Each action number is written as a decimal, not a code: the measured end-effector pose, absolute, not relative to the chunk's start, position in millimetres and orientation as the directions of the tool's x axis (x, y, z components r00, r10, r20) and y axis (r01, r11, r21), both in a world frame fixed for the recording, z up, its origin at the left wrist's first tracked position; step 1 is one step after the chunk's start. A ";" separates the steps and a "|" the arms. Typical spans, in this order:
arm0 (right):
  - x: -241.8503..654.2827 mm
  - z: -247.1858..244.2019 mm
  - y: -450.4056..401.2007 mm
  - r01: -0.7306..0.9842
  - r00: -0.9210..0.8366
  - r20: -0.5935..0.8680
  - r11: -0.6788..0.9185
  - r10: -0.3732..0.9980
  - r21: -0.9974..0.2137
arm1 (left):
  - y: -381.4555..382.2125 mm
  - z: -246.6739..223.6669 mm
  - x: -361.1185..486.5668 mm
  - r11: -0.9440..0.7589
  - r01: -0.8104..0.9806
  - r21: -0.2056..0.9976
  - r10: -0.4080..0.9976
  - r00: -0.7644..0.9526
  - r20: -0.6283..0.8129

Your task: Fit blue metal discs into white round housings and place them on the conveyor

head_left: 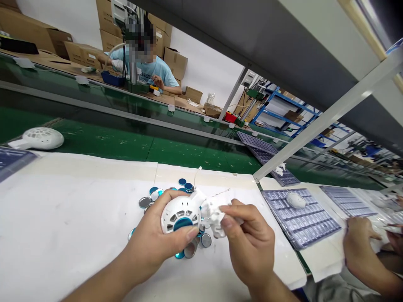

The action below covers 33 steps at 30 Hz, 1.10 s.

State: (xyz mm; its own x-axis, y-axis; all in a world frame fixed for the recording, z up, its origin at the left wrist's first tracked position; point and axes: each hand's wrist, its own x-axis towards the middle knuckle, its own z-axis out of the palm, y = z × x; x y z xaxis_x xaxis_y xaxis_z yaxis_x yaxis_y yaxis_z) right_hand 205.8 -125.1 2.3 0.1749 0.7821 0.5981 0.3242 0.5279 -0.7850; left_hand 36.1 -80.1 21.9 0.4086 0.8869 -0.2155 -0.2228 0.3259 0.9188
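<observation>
Judging by the grip, the casing (pixel 169 209) wants a steady hold and light thumb pressure near its blue disc (pixel 181 223). The left hand (pixel 154 235) cups it from the left; right of the casing, the right hand (pixel 252 239) pinches a white bundle (pixel 216 218), fingers curled. Loose discs (pixel 190 250) lie below it on the tabletop (pixel 78 209).

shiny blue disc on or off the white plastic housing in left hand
On: the shiny blue disc shows centred among slots of the white plastic housing
</observation>
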 end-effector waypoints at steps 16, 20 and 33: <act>228.2 19.9 -106.8 0.223 0.491 0.504 0.457 0.711 -0.861 | -56.0 -2.6 31.6 0.562 -0.370 0.740 0.734 0.635 -0.240; 208.6 9.9 -117.6 0.441 0.248 0.591 0.454 0.768 -0.774 | -58.1 0.7 36.8 0.579 -0.423 0.697 0.747 0.619 -0.245; 236.3 -10.8 -79.5 0.507 0.406 0.368 0.129 0.836 -0.852 | -50.4 -2.7 34.8 0.709 -0.448 0.545 0.677 0.650 -0.345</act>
